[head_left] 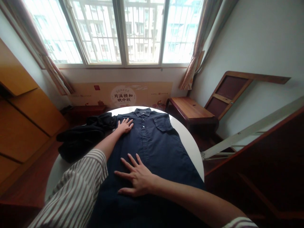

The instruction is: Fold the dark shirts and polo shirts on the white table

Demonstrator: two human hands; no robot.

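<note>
Two hands of yours rest on the navy shirt (156, 152), which lies spread on the round white table (191, 142), its long axis running far to near — collar (142, 112) at the far end, the near end running out of view. Your left hand (125, 126) is the one nearer the collar, on the shirt's far left part, fingers a little apart. Your right hand (140, 177) lies nearer to you, left of the shirt's middle, fingers spread wide and pointing left. Neither seems to pinch any cloth (both look laid flat). So the cloth is under both palms — most of its width stretching to the right of them, with a dark heap of clothes (78, 142) just beside it on the left.
</note>
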